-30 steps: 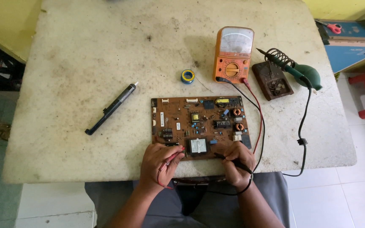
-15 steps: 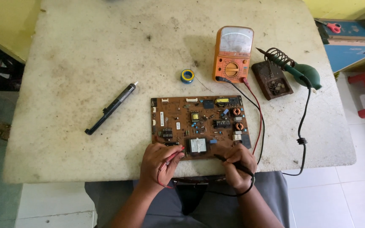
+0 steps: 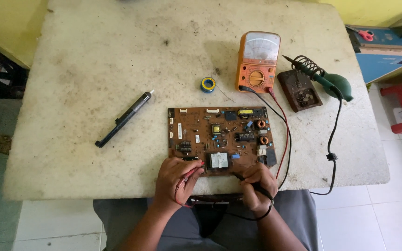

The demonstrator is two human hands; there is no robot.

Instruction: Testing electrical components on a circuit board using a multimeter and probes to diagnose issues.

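Note:
A brown circuit board [image 3: 219, 135] lies flat near the table's front edge. My left hand [image 3: 175, 179] grips a red test probe [image 3: 192, 171] whose tip rests at the board's lower edge. My right hand [image 3: 257, 183] holds a black test probe [image 3: 240, 176], its tip touching the board beside a white component. Red and black leads [image 3: 284, 135] run from the probes up to an orange analog multimeter [image 3: 258, 62] standing behind the board.
A black pen-shaped tool [image 3: 125, 118] lies left of the board. A small solder spool [image 3: 208, 84] sits behind it. A green-handled soldering iron [image 3: 324, 79] rests on a brown stand [image 3: 299, 90] at the right, its cord hanging over the worn white table [image 3: 84, 60].

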